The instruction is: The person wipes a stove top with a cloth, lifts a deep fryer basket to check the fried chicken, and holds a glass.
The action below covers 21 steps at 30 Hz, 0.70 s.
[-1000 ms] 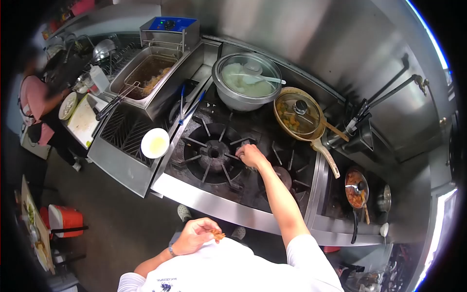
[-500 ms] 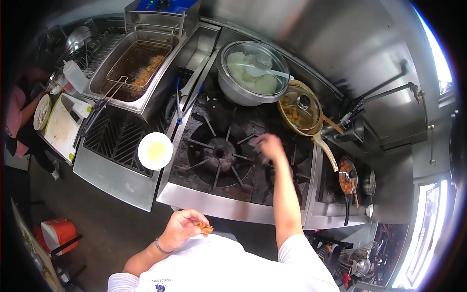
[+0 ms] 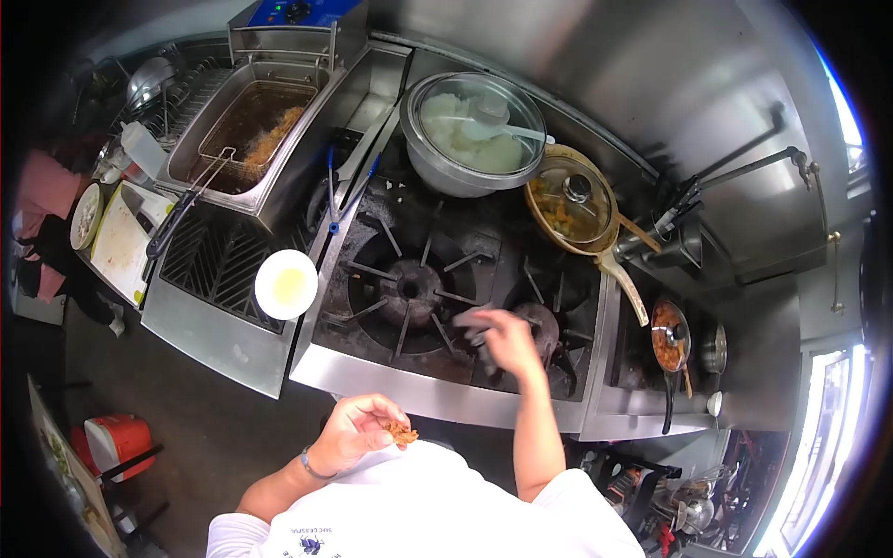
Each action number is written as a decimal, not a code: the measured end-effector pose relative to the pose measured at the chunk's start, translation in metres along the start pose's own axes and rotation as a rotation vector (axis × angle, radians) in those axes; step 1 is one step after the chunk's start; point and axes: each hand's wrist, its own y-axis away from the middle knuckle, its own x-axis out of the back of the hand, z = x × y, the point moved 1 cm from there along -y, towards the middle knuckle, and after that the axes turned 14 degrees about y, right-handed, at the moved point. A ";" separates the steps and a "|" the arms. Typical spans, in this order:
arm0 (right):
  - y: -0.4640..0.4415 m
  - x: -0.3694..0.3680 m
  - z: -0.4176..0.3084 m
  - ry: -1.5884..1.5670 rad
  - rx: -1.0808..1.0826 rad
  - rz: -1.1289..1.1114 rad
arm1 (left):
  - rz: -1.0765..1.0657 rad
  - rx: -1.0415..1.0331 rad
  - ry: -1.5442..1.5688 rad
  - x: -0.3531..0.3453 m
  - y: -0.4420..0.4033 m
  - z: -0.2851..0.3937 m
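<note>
My left hand (image 3: 356, 434) pinches a small piece of browned fried food (image 3: 402, 433) in front of my shirt. Over the front of the stove (image 3: 437, 372), between two burners, my right hand (image 3: 507, 342) is partly smeared by motion, its fingers pointing left. Under those fingers is a grey cloth (image 3: 474, 321), blurred at its edges. Left of the stove, a white bowl (image 3: 286, 285) with pale yellow liquid stands on a ridged surface.
A fryer (image 3: 244, 139) with a basket of frying food is at back left. A lidded pot of rice (image 3: 456, 177), a lidded pan (image 3: 558, 244) and blue-tipped tongs (image 3: 334, 223) sit around the burners. Another person (image 3: 46, 205) stands at far left.
My right hand has moved toward me and slightly left over the stove with the grey cloth. The left hand keeps its pinch on the fried piece. The view has shifted slightly.
</note>
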 end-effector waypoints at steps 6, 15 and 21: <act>-0.013 -0.029 0.013 0.384 0.079 0.106 | 0.029 -0.069 -0.033 -0.002 0.000 -0.005; -0.086 -0.003 0.039 0.364 0.213 0.091 | 0.113 -0.108 -0.045 -0.004 0.002 -0.007; -0.091 0.022 0.045 0.034 0.018 0.027 | 0.107 -0.133 -0.027 -0.004 0.007 -0.005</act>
